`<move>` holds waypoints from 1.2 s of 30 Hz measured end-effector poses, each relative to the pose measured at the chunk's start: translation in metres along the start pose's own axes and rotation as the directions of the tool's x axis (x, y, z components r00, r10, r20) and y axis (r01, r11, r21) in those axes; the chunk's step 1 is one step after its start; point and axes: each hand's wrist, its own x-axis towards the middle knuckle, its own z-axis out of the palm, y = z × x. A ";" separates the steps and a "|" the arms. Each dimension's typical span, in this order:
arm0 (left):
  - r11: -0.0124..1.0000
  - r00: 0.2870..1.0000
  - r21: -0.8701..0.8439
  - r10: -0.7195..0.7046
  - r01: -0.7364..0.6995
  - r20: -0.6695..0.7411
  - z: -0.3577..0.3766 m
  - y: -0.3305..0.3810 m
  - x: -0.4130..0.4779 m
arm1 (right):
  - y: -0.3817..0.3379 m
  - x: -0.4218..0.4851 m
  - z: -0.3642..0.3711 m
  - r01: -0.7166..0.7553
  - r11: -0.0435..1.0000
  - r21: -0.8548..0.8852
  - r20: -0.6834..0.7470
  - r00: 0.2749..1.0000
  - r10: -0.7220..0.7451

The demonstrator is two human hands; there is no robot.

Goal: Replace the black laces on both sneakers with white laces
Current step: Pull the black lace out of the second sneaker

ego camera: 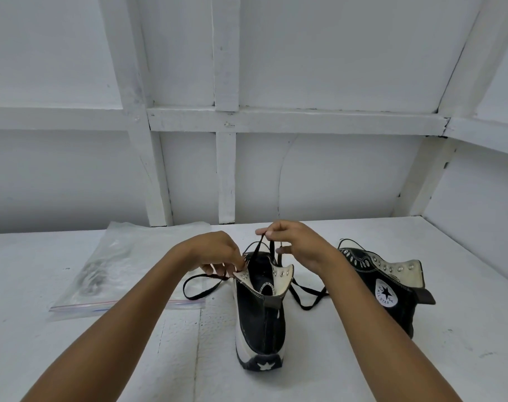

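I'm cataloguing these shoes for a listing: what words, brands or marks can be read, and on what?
"ALL STAR" around a black star: round white ankle patch of the black high-top sneaker on the right.
White star, no words: black heel strip of the middle black high-top sneaker.
Clear plastic zip bag: no print readable.

Bright, even, diffuse light, faint soft shadows on the white table point(363, 358), no glare, wide-angle bending at edges, slightly soft focus

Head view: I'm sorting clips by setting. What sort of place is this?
Likely a bare shed or workroom: a white-painted wall with exposed framing, a white worktable, and a zip bag lying on it.
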 end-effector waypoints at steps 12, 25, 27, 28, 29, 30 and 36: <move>1.000 1.000 -0.010 0.019 -0.019 -0.007 0.001 -0.001 0.003 | 0.004 0.004 0.012 -0.029 0.911 -0.412 -0.026 0.999 0.020; 0.999 0.999 -0.009 0.034 -0.034 -0.010 -0.001 -0.008 0.006 | -0.007 0.012 0.012 0.062 0.997 0.048 -0.080 0.995 -0.058; 0.999 0.999 -0.006 0.036 -0.036 -0.008 -0.001 -0.008 0.006 | -0.010 0.012 0.012 0.047 0.942 0.332 -0.078 0.997 -0.022; 0.999 0.999 -0.007 0.037 -0.037 -0.007 -0.001 -0.009 0.006 | -0.011 0.012 0.010 0.033 0.932 0.362 -0.090 0.996 0.000; 0.999 0.999 -0.008 0.036 -0.037 -0.007 -0.001 -0.010 0.006 | -0.011 0.012 0.010 0.014 0.948 0.319 -0.106 0.994 0.021; 0.999 0.999 -0.009 0.037 -0.037 -0.007 -0.001 -0.010 0.006 | -0.011 0.012 0.009 -0.006 0.976 0.219 -0.122 0.992 0.033; 0.999 0.999 -0.006 0.036 -0.036 -0.010 0.000 -0.009 0.005 | 0.000 0.009 0.014 -0.061 0.852 -0.520 0.005 0.997 0.074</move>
